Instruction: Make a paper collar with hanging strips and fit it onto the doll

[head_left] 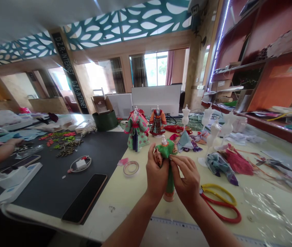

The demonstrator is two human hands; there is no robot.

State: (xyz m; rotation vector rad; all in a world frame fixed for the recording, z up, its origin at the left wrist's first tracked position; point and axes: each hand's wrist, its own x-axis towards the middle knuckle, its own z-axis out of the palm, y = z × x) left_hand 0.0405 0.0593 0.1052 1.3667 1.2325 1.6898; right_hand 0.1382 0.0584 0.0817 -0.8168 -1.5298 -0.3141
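The left hand [156,173] clasps a green-dressed doll [170,180] upright over the table [121,206], near centre, apparently to steady it, while the right hand [188,176] pinches its cloth [164,151]; scissors [228,219] lie right, seemingly for reach.

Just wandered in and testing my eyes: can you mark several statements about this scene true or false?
1. The left hand holds the mannequin in green. True.
2. The right hand touches a phone. False: it touches that mannequin too.
3. The tape roll lies right of both hands. False: it lies left of both.
4. A mannequin in a floral robe stands beyond the hands. True.
5. The white mannequins wear robes. False: they're bare.
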